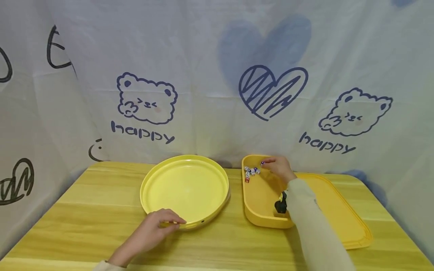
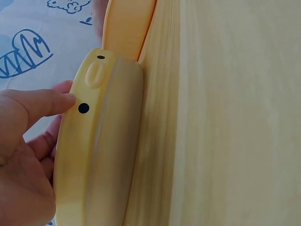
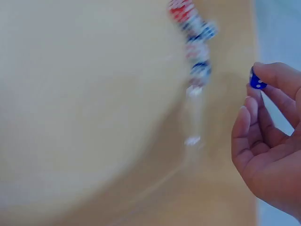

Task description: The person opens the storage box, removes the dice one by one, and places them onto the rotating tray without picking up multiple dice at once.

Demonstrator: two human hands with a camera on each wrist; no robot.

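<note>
A small blue die [image 3: 257, 81] with white pips is pinched between the thumb and fingertips of my right hand [image 1: 280, 168]. That hand is over the back of a deep orange-yellow box [image 1: 268, 222]. Several white, blue and red dice [image 1: 252, 171] lie clustered in the box's back left corner; they look blurred in the right wrist view. At the near edge of a round, rimmed yellow tray [image 1: 184, 188], my left hand [image 1: 152, 227] pinches the rim, thumb outside and fingers behind it. Nothing lies in the tray. A black dot marks its outer side near the thumb.
Right of the box, partly behind my right sleeve, lies a flat orange-yellow lid [image 1: 342, 214]. Everything stands on a wood-grain table [image 1: 84, 210]. A white cloth [image 1: 200, 75] with bear and heart drawings hangs close behind the tray and box.
</note>
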